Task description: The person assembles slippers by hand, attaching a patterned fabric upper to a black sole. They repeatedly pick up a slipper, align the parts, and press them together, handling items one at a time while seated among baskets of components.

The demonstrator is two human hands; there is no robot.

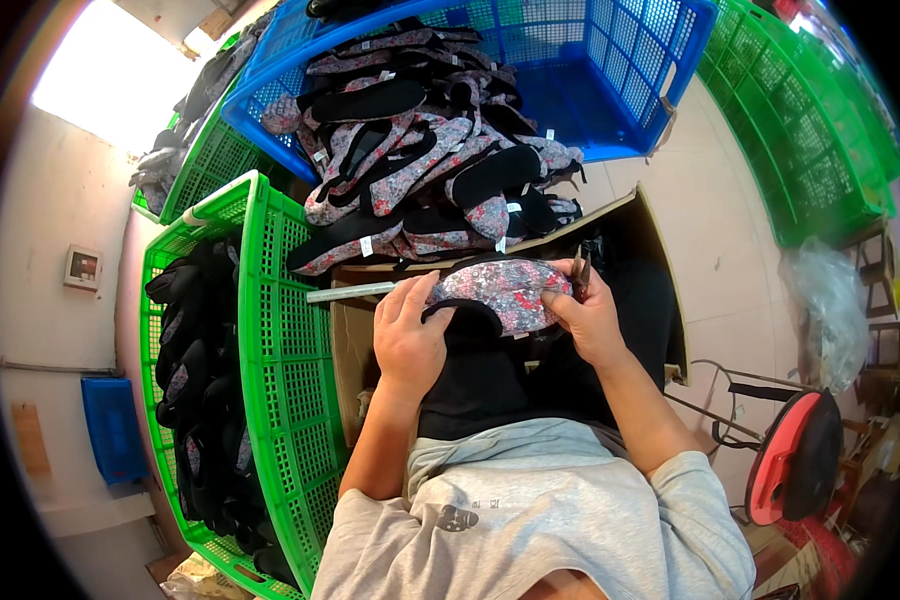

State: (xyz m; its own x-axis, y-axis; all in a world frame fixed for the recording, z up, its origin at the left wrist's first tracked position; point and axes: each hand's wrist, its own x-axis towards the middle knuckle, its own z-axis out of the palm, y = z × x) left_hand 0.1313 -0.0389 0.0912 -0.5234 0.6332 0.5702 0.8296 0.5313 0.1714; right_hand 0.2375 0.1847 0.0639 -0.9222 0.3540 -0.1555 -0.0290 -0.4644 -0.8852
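Shirt nearest, our left hand and right hand clamp the slipper; jostled snips (right-held) could nick it.

The fabric piece lies between my left hand and right hand. Left: loaded crate. Before me: cardboard box; beyond it, fabric pile, partly inside a second crate.

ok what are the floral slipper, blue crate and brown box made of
Floral slipper: seemingly soft, matt cloth, as the print puckers and creases; the fibre can't be told.
Blue crate: likely moulded plastic, slightly shiny, with evenly gridded walls.
Brown box: probably cardboard, dull, judging by its thin, flat walls.
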